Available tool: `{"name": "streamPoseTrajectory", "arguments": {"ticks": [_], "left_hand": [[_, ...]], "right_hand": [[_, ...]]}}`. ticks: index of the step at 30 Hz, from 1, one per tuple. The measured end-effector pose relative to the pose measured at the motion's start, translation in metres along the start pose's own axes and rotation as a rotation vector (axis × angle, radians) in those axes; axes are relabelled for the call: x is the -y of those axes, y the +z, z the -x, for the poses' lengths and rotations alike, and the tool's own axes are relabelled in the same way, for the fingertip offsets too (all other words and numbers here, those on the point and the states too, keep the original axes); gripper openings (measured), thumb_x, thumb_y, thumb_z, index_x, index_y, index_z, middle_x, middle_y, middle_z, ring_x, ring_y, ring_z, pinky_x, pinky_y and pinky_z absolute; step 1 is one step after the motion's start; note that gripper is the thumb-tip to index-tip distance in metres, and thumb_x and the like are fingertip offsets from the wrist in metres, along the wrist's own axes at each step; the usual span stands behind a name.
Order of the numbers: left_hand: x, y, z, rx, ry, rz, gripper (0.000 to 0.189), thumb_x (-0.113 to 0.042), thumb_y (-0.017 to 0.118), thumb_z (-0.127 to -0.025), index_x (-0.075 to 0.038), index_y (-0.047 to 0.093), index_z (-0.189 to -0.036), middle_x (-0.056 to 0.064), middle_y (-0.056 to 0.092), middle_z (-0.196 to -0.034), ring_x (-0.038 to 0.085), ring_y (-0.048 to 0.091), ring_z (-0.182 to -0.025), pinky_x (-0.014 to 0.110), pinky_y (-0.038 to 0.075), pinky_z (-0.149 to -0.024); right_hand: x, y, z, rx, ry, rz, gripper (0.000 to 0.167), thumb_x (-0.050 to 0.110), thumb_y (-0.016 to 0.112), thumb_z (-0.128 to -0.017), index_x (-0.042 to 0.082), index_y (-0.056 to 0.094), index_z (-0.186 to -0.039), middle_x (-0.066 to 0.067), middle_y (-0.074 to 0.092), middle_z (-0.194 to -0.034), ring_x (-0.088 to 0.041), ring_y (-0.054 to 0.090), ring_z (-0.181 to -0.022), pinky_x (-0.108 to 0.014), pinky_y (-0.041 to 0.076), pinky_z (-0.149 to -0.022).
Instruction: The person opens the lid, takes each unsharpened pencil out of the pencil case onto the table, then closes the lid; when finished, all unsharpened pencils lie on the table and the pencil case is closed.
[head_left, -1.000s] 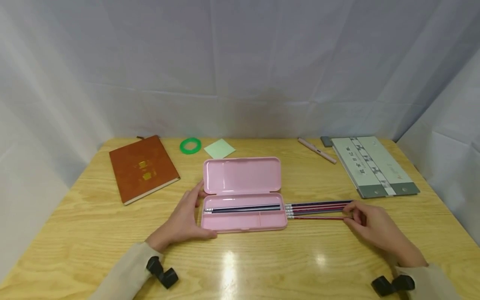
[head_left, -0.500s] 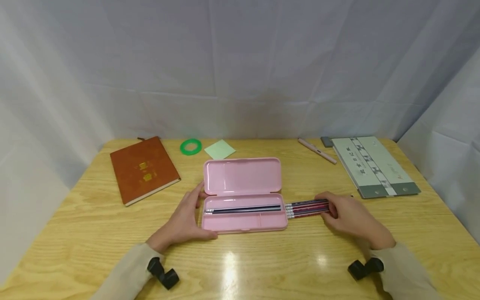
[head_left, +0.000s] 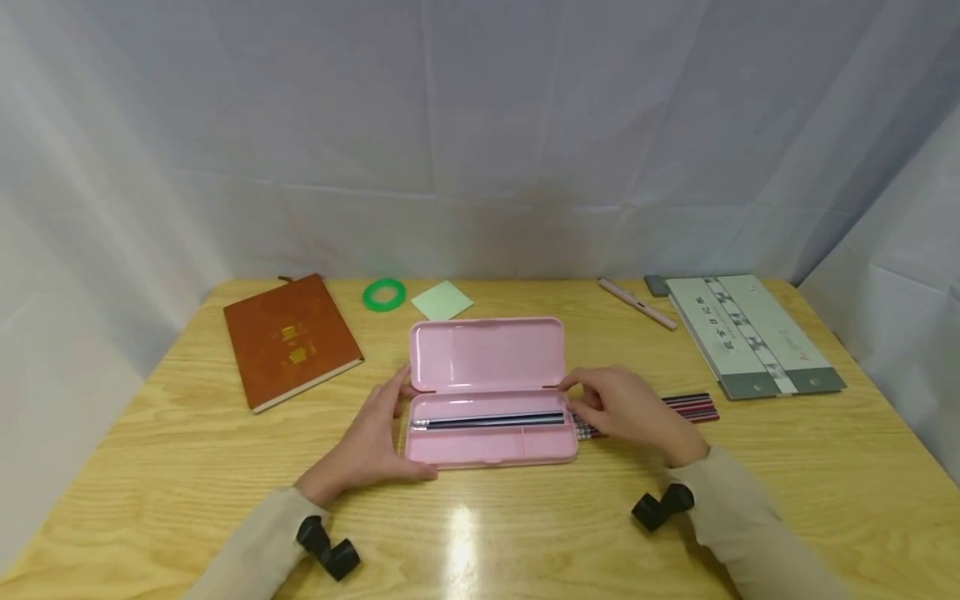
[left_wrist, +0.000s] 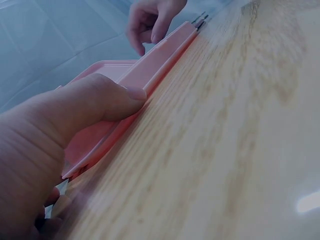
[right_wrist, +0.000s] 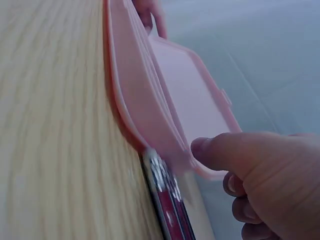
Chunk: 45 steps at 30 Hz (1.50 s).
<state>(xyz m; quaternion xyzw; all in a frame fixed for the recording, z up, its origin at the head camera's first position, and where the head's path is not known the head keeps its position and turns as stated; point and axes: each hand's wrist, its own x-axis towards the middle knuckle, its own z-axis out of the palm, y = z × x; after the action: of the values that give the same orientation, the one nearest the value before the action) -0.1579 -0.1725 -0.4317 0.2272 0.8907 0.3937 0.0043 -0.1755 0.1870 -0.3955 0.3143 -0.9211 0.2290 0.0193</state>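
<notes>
A pink pencil case [head_left: 487, 433] lies with its lid up on the table, dark pencils [head_left: 491, 421] in its rear compartment. My left hand [head_left: 371, 437] holds the case's left end, the thumb along the front corner and the fingers at the rear. At the right end, my right hand [head_left: 626, 408] hovers over a row of pencils [head_left: 693, 407] that lie outside the case, their silvery ends by its wall. In the right wrist view its thumb [right_wrist: 220, 152] is beside the case's corner; whether it touches is unclear. No pencil shows in that hand.
A brown notebook [head_left: 292, 342] lies to the left. Behind the case are a green tape ring [head_left: 384, 295] and pale green sticky notes [head_left: 442, 300]. A pink pen [head_left: 637, 303], a small grey block [head_left: 656, 286] and a light green notebook [head_left: 750, 333] lie at the back right.
My right hand has moved left from the far ends of the outside pencils, along them, to the case's right end. Those pencils now lie closer together. The left hand stays put.
</notes>
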Motion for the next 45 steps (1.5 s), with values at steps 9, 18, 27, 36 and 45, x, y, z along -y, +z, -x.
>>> {"name": "streamPoseTrajectory", "arguments": {"ticks": [9, 18, 27, 36, 45], "left_hand": [[0.000, 0.001, 0.000, 0.004, 0.006, -0.009, 0.134, -0.047, 0.092, -0.049, -0.017, 0.014, -0.155, 0.005, 0.050, -0.125, 0.018, 0.043, -0.106, 0.039, 0.042, -0.088], [0.000, 0.001, 0.001, 0.005, -0.009, 0.003, 0.136, -0.047, 0.092, -0.048, -0.018, 0.013, -0.155, 0.006, 0.050, -0.125, 0.018, 0.043, -0.106, 0.039, 0.043, -0.089], [-0.001, -0.001, 0.001, 0.007, -0.014, -0.003, 0.135, -0.047, 0.092, -0.049, -0.018, 0.013, -0.155, 0.006, 0.050, -0.126, 0.018, 0.043, -0.105, 0.040, 0.043, -0.088], [0.000, 0.000, 0.001, 0.004, -0.005, -0.003, 0.135, -0.046, 0.092, -0.049, -0.016, 0.014, -0.155, 0.006, 0.050, -0.125, 0.019, 0.043, -0.105, 0.040, 0.043, -0.088], [0.000, 0.000, 0.000, 0.003, -0.007, 0.002, 0.136, -0.046, 0.092, -0.048, -0.016, 0.014, -0.155, 0.007, 0.050, -0.125, 0.019, 0.044, -0.105, 0.040, 0.043, -0.088]], "right_hand": [[0.014, 0.024, -0.026, -0.003, -0.107, 0.110, 0.013, 0.019, 0.073, -0.085, 0.013, 0.072, -0.097, 0.005, 0.068, -0.079, -0.003, 0.055, -0.066, -0.022, 0.047, -0.062], [0.028, 0.035, -0.034, -0.037, -0.102, 0.171, 0.009, 0.018, 0.070, -0.087, 0.011, 0.073, -0.091, 0.002, 0.071, -0.083, -0.007, 0.062, -0.071, -0.027, 0.052, -0.068], [0.009, 0.019, 0.010, -0.254, -0.022, 0.155, 0.008, 0.014, 0.072, -0.085, 0.013, 0.070, -0.093, 0.008, 0.059, -0.069, 0.001, 0.042, -0.057, -0.021, 0.039, -0.055], [-0.032, -0.003, 0.078, -0.331, 0.112, 0.090, 0.015, 0.003, 0.072, -0.082, 0.016, 0.070, -0.089, 0.015, 0.040, -0.059, 0.004, 0.030, -0.051, -0.019, 0.030, -0.048], [-0.055, -0.019, 0.128, -0.346, 0.161, 0.083, 0.018, -0.002, 0.074, -0.079, 0.014, 0.069, -0.087, 0.015, 0.040, -0.063, 0.004, 0.030, -0.052, -0.017, 0.028, -0.049]]}}
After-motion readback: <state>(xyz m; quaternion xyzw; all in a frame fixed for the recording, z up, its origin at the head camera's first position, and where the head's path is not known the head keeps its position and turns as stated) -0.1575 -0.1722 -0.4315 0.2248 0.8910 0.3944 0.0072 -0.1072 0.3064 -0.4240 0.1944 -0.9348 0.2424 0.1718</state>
